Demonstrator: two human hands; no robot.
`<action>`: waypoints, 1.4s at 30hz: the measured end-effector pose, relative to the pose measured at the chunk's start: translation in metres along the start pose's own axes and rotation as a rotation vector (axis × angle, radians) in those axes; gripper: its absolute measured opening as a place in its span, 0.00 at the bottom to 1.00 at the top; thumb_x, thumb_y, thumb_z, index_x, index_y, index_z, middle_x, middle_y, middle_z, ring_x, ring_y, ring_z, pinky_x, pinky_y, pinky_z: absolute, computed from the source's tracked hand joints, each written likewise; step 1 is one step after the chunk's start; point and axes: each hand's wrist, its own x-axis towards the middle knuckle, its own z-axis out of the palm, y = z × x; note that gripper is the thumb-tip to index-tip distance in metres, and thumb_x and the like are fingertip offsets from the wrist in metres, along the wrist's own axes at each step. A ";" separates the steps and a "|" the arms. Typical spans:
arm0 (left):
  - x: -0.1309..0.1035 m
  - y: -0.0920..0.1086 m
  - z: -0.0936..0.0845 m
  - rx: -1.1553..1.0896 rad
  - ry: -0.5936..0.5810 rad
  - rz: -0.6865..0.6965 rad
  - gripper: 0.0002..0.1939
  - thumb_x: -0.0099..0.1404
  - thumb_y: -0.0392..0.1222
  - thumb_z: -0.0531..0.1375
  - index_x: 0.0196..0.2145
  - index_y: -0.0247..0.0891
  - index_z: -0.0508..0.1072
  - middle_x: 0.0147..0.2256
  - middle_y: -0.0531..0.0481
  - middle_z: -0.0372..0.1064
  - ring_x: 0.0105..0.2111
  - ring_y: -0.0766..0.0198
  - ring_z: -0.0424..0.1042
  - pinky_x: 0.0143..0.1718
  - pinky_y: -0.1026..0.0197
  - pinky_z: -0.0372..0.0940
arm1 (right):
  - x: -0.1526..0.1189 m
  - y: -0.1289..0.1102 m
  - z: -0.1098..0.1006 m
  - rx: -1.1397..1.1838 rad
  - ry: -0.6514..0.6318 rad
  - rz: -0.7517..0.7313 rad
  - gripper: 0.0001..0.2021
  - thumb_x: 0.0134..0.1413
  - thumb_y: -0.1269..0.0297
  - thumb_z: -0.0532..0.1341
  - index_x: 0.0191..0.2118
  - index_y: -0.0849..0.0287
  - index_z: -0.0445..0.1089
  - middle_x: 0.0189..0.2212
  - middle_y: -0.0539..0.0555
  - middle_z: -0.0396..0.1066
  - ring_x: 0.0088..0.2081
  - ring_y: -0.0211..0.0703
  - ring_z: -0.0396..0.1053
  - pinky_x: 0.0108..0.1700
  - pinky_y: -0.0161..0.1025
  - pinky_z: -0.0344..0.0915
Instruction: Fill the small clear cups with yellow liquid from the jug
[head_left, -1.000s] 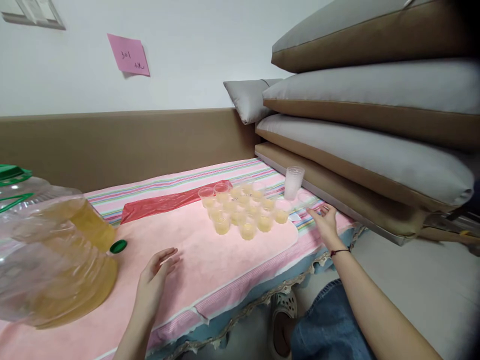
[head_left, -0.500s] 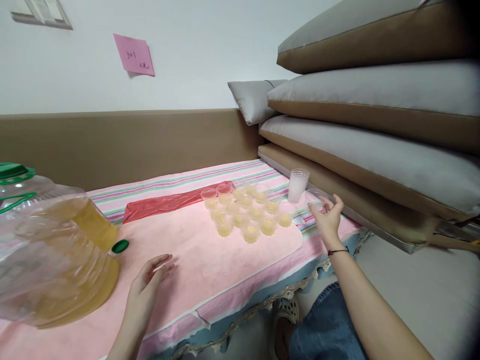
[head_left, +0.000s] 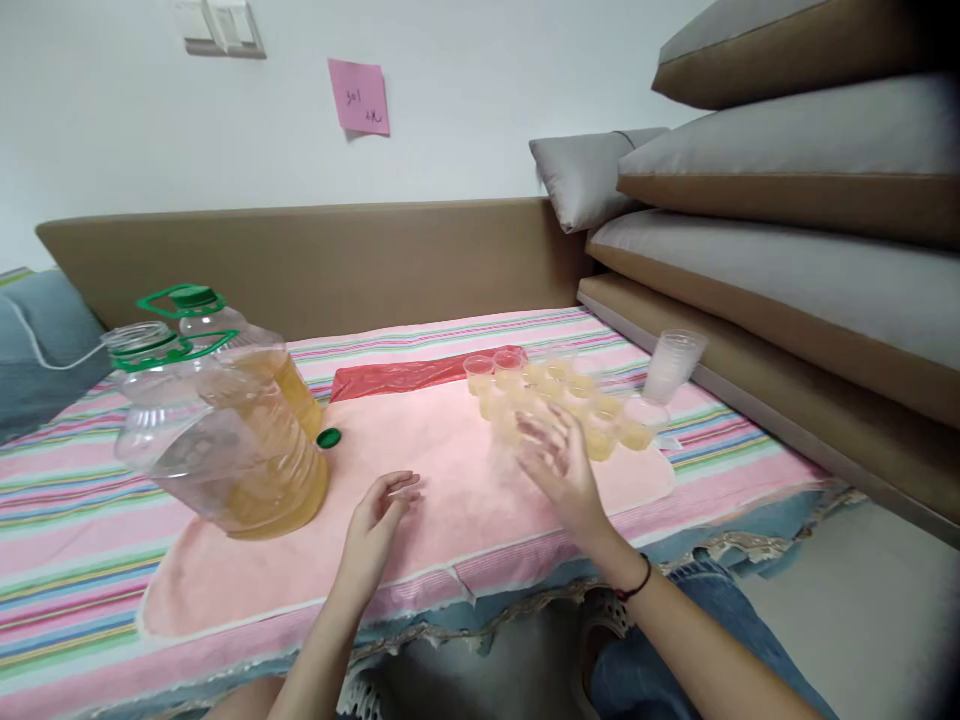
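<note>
A striped cloth (head_left: 67, 520) covers the low table, and a pink mat (head_left: 420, 500) is laid over its middle; the mat's near edge runs close to the table's fringed front edge. Bare pink mat is seen between the jugs on the left and the cups on the right, and this open strip is where both hands are found. Stacked cushions (head_left: 787, 260) close off the far right side, and a brown panel (head_left: 337, 260) bounds the back.

Two large clear jugs are shown at left, each holding yellow liquid. The near jug (head_left: 225, 440) has its mouth open and leans, with its long axis tilted up and to the left; the far jug (head_left: 247, 345) is capped in green. A loose green cap (head_left: 328, 437) lies on the mat just beside them.

A red plastic sheet (head_left: 409, 375) lies flat behind the mat. A cluster of small clear cups (head_left: 570, 400), upright and part-filled with yellow liquid, stands at right, and a stack of empty cups (head_left: 673, 365) leans beyond it.

The right hand (head_left: 559, 470) is blurred in front of the cluster, fingers spread; whether a cup is held cannot be told. The left hand (head_left: 375, 525) rests by its edge on the mat, fingers loosely curled and holding nothing.

A pink note (head_left: 358, 96) on the wall reads "301"; the second line is illegible.
</note>
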 end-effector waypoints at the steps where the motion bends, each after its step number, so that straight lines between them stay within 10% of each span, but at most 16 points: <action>1: -0.001 -0.001 0.001 -0.004 -0.015 0.000 0.21 0.54 0.53 0.62 0.41 0.37 0.72 0.45 0.40 0.75 0.39 0.54 0.77 0.43 0.53 0.69 | -0.005 0.007 0.010 0.009 -0.052 0.047 0.33 0.47 0.60 0.68 0.57 0.50 0.54 0.54 0.61 0.70 0.56 0.51 0.68 0.55 0.53 0.65; 13: -0.003 -0.007 -0.003 -0.010 0.004 0.036 0.17 0.56 0.49 0.60 0.41 0.37 0.72 0.44 0.40 0.75 0.39 0.54 0.76 0.45 0.51 0.68 | -0.019 0.061 0.029 -0.033 -0.156 0.191 0.37 0.44 0.60 0.70 0.57 0.52 0.51 0.55 0.63 0.65 0.58 0.50 0.64 0.59 0.54 0.59; 28: -0.009 0.007 -0.020 0.042 0.138 0.166 0.14 0.59 0.45 0.58 0.41 0.36 0.72 0.44 0.42 0.74 0.38 0.57 0.77 0.42 0.54 0.68 | -0.018 0.065 0.014 -0.192 -0.157 0.045 0.40 0.42 0.58 0.71 0.59 0.53 0.50 0.61 0.67 0.56 0.62 0.55 0.58 0.62 0.60 0.55; 35: -0.019 0.020 -0.041 0.069 0.485 0.371 0.10 0.63 0.40 0.55 0.41 0.38 0.70 0.42 0.45 0.72 0.43 0.59 0.73 0.47 0.55 0.66 | -0.020 0.028 0.027 -0.305 -0.134 -0.183 0.36 0.48 0.63 0.68 0.61 0.50 0.53 0.64 0.59 0.53 0.67 0.49 0.49 0.68 0.58 0.42; 42: -0.022 0.026 -0.082 0.248 1.120 0.548 0.14 0.62 0.38 0.56 0.47 0.41 0.66 0.48 0.46 0.65 0.53 0.58 0.64 0.59 0.50 0.55 | -0.014 0.024 0.118 -0.185 -0.383 -0.206 0.33 0.52 0.62 0.65 0.61 0.49 0.51 0.64 0.59 0.52 0.67 0.49 0.49 0.68 0.59 0.44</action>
